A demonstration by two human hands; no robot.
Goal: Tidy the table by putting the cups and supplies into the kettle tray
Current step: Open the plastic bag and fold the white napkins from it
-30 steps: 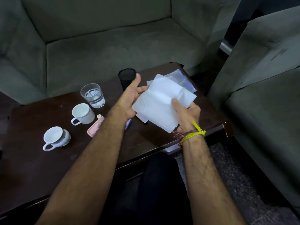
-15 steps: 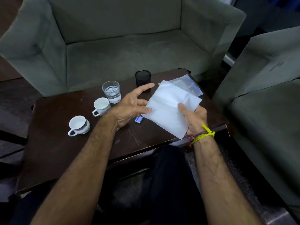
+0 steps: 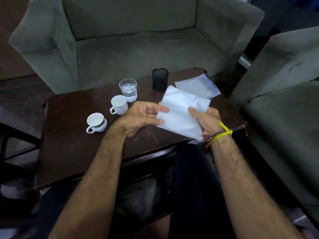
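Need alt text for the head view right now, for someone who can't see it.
Both hands, left hand and right hand, hold a white sheet above a dark table bearing two white cups, a water glass and a black holder.

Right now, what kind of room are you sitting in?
Probably a sitting room or lounge: grey armchairs stand around a low dark coffee table that holds white cups and a glass of water.

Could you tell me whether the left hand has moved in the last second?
Yes. The left hand dropped from beside the black cup toward the near table edge.
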